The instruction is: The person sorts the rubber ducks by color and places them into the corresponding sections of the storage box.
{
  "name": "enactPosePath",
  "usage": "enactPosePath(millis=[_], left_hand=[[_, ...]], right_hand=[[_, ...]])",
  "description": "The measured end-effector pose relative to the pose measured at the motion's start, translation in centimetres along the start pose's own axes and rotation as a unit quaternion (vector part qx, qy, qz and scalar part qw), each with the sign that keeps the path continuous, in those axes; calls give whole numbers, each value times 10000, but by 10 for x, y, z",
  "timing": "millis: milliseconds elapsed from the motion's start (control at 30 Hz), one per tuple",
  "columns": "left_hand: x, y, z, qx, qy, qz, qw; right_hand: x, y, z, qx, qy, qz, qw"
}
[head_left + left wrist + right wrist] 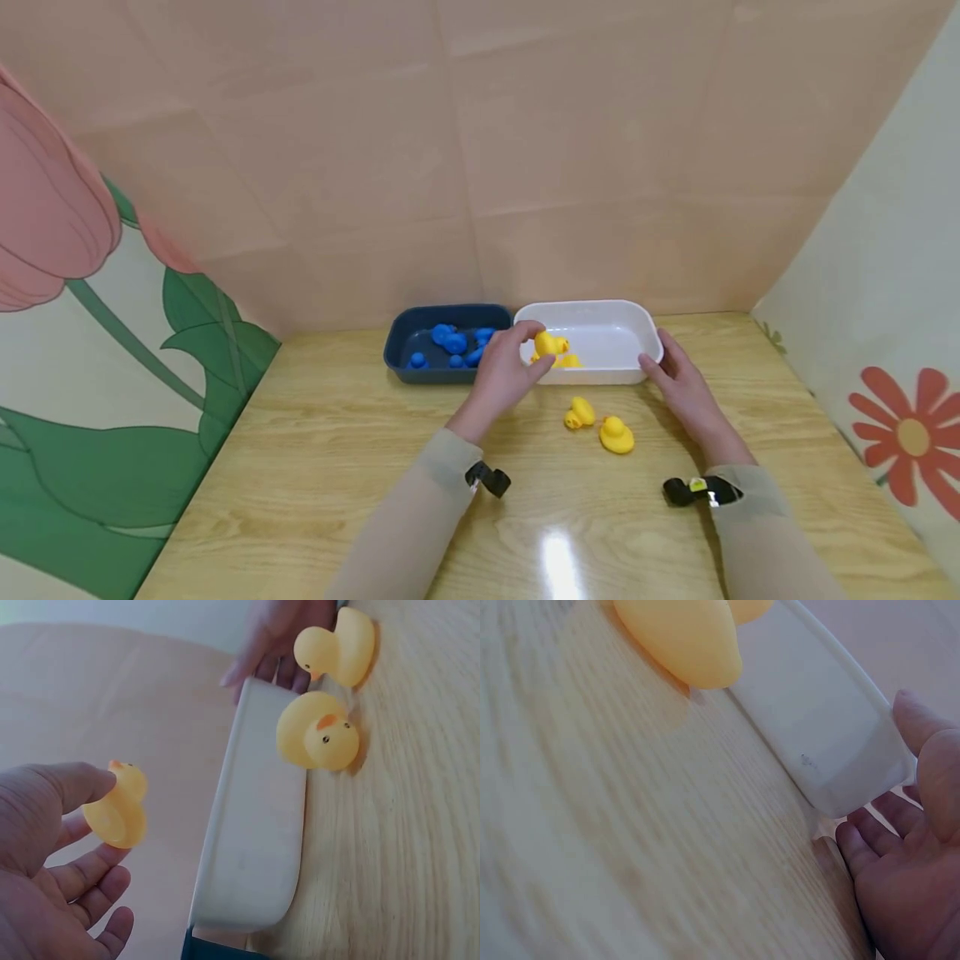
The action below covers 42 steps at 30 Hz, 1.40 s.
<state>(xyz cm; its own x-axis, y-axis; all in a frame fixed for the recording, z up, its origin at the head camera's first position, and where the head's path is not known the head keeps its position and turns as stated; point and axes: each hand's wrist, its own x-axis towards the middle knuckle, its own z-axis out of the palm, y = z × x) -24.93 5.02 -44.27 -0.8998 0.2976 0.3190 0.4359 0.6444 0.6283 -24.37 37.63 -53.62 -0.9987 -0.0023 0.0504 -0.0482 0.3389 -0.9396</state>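
Note:
My left hand [504, 371] pinches a yellow rubber duck [550, 343] between thumb and fingers, above the left end of the white tray [611, 377]. In the left wrist view the held duck [120, 810] shows clear of the tray wall. At least one more yellow duck [572, 362] lies in the tray under that hand, partly hidden. My right hand [684, 392] holds the tray's right end, thumb at the rim and fingers against the outside. Two yellow ducks rest on the table in front: one tipped over [580, 413], the other upright [617, 436].
A dark blue tray [427, 377] with several blue ducks [450, 339] stands directly left of the white one. Both trays sit near the back of the wooden table [322, 467], close to a plain pinkish wall [360, 167]. A flower-patterned wall [885, 333] flanks the right side.

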Motion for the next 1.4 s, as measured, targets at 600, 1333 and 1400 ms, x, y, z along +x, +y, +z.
enactPosePath(millis=[600,1333,1400], left_hand=[[29,-2,9,-153,222,-566,9980],[41,-11,24,21,311,-838,9960],[41,-11,24,30,306,-865,9958]], right_hand=[[2,7,1,-98,11,133,9999],[1,5,0,-121,19,140,9998],[1,5,-1,-136,19,150,9998]])
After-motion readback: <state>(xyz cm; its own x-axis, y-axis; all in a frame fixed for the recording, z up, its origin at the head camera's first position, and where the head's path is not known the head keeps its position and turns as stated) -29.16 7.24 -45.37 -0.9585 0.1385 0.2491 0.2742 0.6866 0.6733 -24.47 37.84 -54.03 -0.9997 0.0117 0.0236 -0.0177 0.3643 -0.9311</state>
